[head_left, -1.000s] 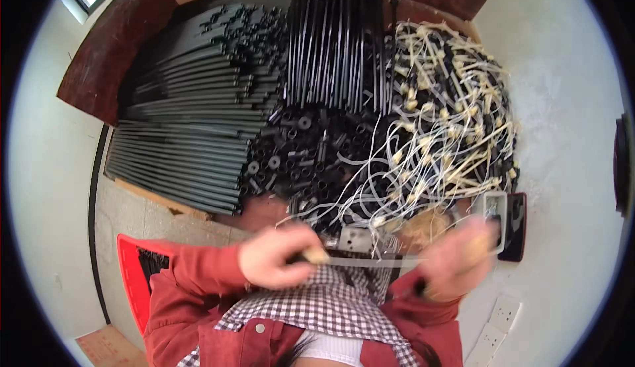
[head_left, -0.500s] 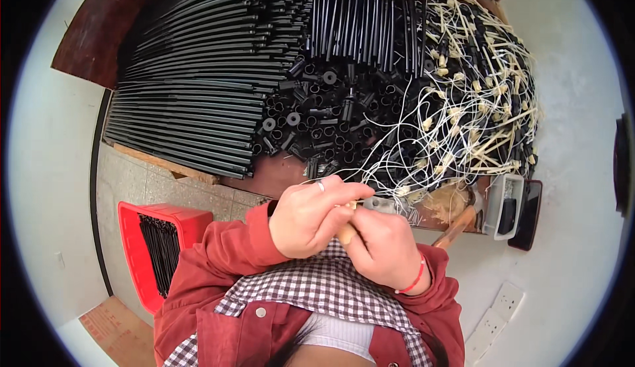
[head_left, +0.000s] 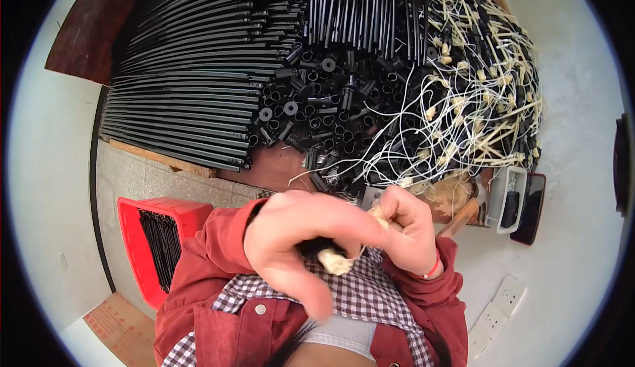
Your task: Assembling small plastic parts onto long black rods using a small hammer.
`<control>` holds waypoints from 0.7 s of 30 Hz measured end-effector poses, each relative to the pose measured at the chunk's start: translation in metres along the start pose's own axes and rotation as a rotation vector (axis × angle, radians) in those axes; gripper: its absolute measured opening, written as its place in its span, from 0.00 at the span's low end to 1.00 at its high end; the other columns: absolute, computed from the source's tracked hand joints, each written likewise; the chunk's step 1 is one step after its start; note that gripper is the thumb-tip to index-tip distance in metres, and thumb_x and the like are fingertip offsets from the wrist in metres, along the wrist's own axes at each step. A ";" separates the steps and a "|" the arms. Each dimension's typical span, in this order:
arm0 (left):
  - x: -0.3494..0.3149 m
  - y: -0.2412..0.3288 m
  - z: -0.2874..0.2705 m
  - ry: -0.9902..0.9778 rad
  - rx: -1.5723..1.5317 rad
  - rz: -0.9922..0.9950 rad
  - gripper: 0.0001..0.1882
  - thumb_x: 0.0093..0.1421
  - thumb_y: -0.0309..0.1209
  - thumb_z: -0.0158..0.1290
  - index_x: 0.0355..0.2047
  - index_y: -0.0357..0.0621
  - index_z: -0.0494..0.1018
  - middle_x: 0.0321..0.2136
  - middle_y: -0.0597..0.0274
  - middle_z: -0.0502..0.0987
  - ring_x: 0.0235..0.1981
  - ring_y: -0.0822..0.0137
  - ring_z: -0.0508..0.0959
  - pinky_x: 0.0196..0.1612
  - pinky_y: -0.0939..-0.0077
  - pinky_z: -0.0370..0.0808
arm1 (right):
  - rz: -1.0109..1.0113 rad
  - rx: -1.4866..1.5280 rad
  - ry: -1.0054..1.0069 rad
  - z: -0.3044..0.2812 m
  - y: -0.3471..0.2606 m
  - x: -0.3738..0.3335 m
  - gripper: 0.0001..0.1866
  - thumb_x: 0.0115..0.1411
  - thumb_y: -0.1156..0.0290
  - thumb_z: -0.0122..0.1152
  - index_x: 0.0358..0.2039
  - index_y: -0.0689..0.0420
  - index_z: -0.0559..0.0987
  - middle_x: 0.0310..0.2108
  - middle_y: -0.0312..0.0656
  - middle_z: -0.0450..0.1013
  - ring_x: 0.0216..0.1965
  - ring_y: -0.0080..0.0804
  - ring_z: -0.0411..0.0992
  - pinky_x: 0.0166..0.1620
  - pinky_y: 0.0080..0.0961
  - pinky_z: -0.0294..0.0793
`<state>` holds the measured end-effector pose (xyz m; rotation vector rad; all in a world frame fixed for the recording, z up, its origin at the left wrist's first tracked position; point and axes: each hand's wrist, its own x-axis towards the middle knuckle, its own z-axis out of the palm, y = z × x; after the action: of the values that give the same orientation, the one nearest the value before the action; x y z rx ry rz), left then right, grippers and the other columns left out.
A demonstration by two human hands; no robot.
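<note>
In front of my checked apron, my left hand (head_left: 301,231) is bent over a short black piece with a cream, ragged-looking end (head_left: 335,262). Its thumb stands apart and is smeared by motion, while the other fingers appear curled round the black part, which is mostly hidden under the palm. My right hand (head_left: 411,231), just to the right, is closed with its fingers pinched on a small cream piece (head_left: 378,217). A thin pale strand shows between the cream end and the right hand. The left index finger reaches across to the right hand.
Long black rods (head_left: 185,112) fill the table's left. Black rings and clips (head_left: 331,102) lie mid-table. White cords with cream ends (head_left: 476,102) heap at right. A red bin (head_left: 192,211) holds black rods. A wooden handle (head_left: 461,218), pale tray (head_left: 499,201) and dark phone (head_left: 529,208) sit right.
My hands were together, fingertips meeting. Now the left hand has opened its thumb out and turned, bringing the black piece's cream end into view, and the right has moved slightly right and up.
</note>
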<state>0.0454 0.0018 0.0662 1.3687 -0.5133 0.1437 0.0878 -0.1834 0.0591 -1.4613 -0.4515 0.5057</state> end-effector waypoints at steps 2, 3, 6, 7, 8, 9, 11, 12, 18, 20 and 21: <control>0.006 0.007 0.000 -0.073 -0.006 0.002 0.08 0.51 0.28 0.57 0.26 0.37 0.71 0.23 0.55 0.77 0.14 0.66 0.70 0.18 0.80 0.68 | 0.038 0.199 0.001 -0.001 0.008 0.000 0.07 0.47 0.77 0.64 0.27 0.57 0.76 0.22 0.35 0.69 0.17 0.22 0.59 0.22 0.14 0.58; 0.005 0.006 -0.001 -0.069 0.007 0.000 0.08 0.51 0.28 0.57 0.26 0.37 0.71 0.23 0.55 0.77 0.14 0.66 0.70 0.18 0.80 0.68 | 0.034 0.207 -0.009 -0.001 0.005 0.003 0.07 0.47 0.77 0.64 0.27 0.57 0.76 0.22 0.35 0.69 0.17 0.22 0.59 0.22 0.14 0.58; -0.010 -0.001 -0.001 -0.191 0.127 -0.154 0.13 0.50 0.33 0.61 0.30 0.37 0.72 0.25 0.53 0.77 0.18 0.64 0.72 0.22 0.78 0.71 | -0.334 -0.426 -0.345 -0.005 -0.034 0.017 0.08 0.47 0.76 0.64 0.30 0.58 0.77 0.26 0.35 0.71 0.19 0.24 0.61 0.23 0.16 0.61; -0.014 -0.002 -0.001 -0.233 0.163 -0.204 0.15 0.50 0.34 0.63 0.31 0.36 0.72 0.26 0.53 0.77 0.19 0.63 0.73 0.24 0.77 0.72 | -0.463 -0.640 -0.447 -0.005 -0.041 0.019 0.09 0.47 0.76 0.64 0.31 0.58 0.77 0.28 0.36 0.71 0.19 0.25 0.62 0.24 0.17 0.62; -0.016 -0.005 -0.003 -0.230 0.179 -0.195 0.15 0.50 0.34 0.63 0.31 0.36 0.72 0.26 0.53 0.77 0.19 0.63 0.73 0.24 0.77 0.72 | -0.481 -0.642 -0.451 -0.003 -0.041 0.018 0.09 0.47 0.76 0.64 0.31 0.58 0.77 0.28 0.36 0.71 0.19 0.25 0.62 0.24 0.17 0.62; -0.018 -0.008 -0.006 -0.298 0.152 -0.214 0.16 0.50 0.35 0.63 0.32 0.36 0.72 0.27 0.53 0.77 0.21 0.62 0.73 0.26 0.76 0.73 | -0.469 -0.628 -0.447 -0.001 -0.039 0.010 0.10 0.46 0.77 0.65 0.32 0.58 0.78 0.27 0.36 0.72 0.20 0.26 0.64 0.24 0.17 0.63; -0.024 -0.013 -0.019 -0.424 0.110 -0.266 0.18 0.49 0.36 0.64 0.34 0.36 0.73 0.30 0.53 0.76 0.25 0.61 0.74 0.30 0.74 0.74 | -0.453 -0.586 -0.450 0.005 -0.026 -0.006 0.12 0.44 0.78 0.66 0.33 0.60 0.79 0.26 0.38 0.74 0.20 0.28 0.68 0.25 0.16 0.67; -0.027 -0.011 -0.025 -0.487 0.086 -0.296 0.19 0.49 0.36 0.64 0.36 0.36 0.73 0.31 0.53 0.76 0.27 0.60 0.75 0.31 0.72 0.74 | -0.442 -0.564 -0.452 0.007 -0.023 -0.011 0.13 0.43 0.79 0.67 0.33 0.60 0.80 0.25 0.39 0.75 0.21 0.28 0.70 0.25 0.16 0.69; -0.021 -0.031 -0.207 -0.013 1.710 0.048 0.15 0.46 0.23 0.57 0.37 0.42 0.72 0.34 0.60 0.74 0.34 0.60 0.73 0.41 0.72 0.72 | 0.014 -0.320 -0.548 -0.017 -0.020 -0.028 0.12 0.48 0.77 0.65 0.37 0.60 0.80 0.29 0.36 0.75 0.23 0.22 0.69 0.25 0.11 0.67; -0.032 -0.039 -0.244 -0.095 1.817 0.076 0.15 0.46 0.22 0.57 0.37 0.42 0.72 0.34 0.60 0.74 0.34 0.60 0.74 0.41 0.72 0.72 | 0.056 -0.261 -0.516 -0.016 -0.021 -0.035 0.13 0.48 0.78 0.65 0.36 0.61 0.80 0.29 0.37 0.75 0.23 0.20 0.69 0.24 0.11 0.66; -0.031 -0.040 -0.251 -0.115 1.725 0.104 0.14 0.47 0.22 0.56 0.36 0.42 0.72 0.34 0.59 0.74 0.33 0.60 0.74 0.40 0.72 0.71 | 0.038 -0.177 -0.290 -0.018 -0.019 -0.044 0.12 0.47 0.77 0.66 0.34 0.61 0.79 0.27 0.37 0.74 0.22 0.21 0.68 0.25 0.11 0.66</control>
<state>0.1000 0.2396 -0.0103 3.0315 -0.5309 0.7031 0.0635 -0.2245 0.0771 -1.5749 -0.7132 0.7278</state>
